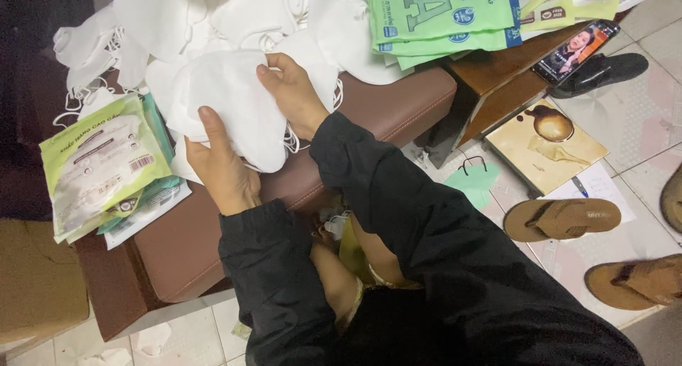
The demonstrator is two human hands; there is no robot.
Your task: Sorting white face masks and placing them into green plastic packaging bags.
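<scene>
A person in a black jacket, seen from a head-worn cam, squares up a stack of white face masks (227, 103) on a brown padded bench (398, 103). The left hand (224, 168) grips the stack's near edge, thumb on top and fingers curled under it; the right hand (295, 96) clasps the far side, fingers wrapped over the rim.

Judged from the grip, the step goes best w/ both hands pressing evenly so the edges line up, and w/ the thin elastic ear loops tucked in rather than left dangling, since they could snag on the loose pile nearby. A light hold should do; the fabric looks soft and would likely crease if squeezed.

The masks are plain white, folded flat, rounded at one end, w/ loops trailing at the lower right. The stack rests just above the bench top, btwn a heap of loose white masks (213, 11) behind and filled pale-green packets (103, 167) to the left. Empty green bags (447, 14) lie at the top right. Tan sandals (561, 219) sit well apart on the tiled floor (639, 103).
</scene>
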